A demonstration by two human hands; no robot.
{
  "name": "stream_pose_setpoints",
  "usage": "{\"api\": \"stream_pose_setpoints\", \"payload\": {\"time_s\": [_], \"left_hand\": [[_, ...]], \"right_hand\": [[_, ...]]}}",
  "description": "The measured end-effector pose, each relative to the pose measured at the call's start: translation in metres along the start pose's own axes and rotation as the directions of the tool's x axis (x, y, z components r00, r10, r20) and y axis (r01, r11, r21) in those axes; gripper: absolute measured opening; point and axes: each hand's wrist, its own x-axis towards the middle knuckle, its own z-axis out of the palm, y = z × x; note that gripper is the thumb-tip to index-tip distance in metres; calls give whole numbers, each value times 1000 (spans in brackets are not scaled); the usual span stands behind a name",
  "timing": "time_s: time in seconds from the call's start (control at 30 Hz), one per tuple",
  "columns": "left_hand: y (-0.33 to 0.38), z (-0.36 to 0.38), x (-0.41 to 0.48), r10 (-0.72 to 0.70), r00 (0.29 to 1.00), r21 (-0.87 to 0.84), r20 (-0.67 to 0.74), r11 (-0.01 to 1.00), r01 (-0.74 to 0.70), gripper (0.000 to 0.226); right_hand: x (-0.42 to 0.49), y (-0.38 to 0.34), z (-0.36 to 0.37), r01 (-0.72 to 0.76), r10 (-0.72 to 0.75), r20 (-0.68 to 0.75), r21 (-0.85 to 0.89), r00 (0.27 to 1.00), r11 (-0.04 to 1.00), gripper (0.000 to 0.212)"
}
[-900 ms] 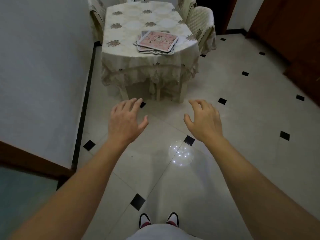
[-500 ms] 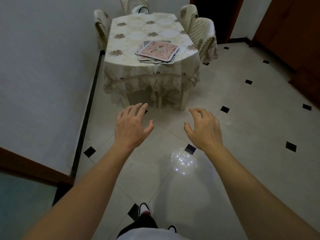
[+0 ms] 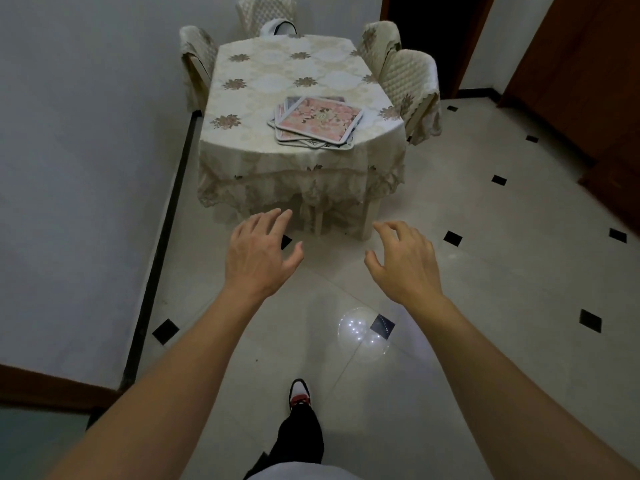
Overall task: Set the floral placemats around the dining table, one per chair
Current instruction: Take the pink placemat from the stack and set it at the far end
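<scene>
table [image 3: 263, 109] nearer now, left hand [image 3: 256, 258], right hand [image 3: 403, 263] outstretched palms-down, seemingly relaxed

**Dim indoor shot, heavy wide-angle warp**

Room is dim, flat, greyish. Light comes from overhead: a round lamp reflection [image 3: 363, 332] with bright dots glares on the glossy floor [image 3: 485, 306]. Doorway [image 3: 422, 36] at the back goes black. Soft shadow under the table [image 3: 242, 140]. Baseboard [image 3: 162, 237] bows with fisheye. My left forearm [image 3: 156, 375] and right forearm [image 3: 519, 375] stretch toward the bottom corners. Slightly soft, grainy overall.
</scene>
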Motion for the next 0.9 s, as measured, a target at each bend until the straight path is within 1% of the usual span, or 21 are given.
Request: {"api": "stream_pose_setpoints", "payload": {"time_s": [0.2,0.33,0.43,0.5,0.73,0.9], "left_hand": [[-41,30,88,-23,1000,-58,8,998,24,62],[-66,48,147,-10,1000,-72,28,997,12,63],[-77,61,181,3,999,-92,36,996,0,64],[-82,69,198,13,999,-103,50,995,-7,64],[-95,98,254,16,997,-116,75,993,-7,64],[-100,121,298,4,997,-123,76,992,5,61]], "right_hand": [[105,-15,21,-22,22,3,-21,1000,1000,52],[162,-26,38,-53,53,-30,7,998,999,50],[189,-28,50,-44,43,-31,-27,999,999,49],[205,-27,54,-63,62,-12,-47,998,997,50],[265,-16,68,-116,116,0,-33,993,993,47],[319,1,79,-85,86,16,-42,996,995,43]]}}
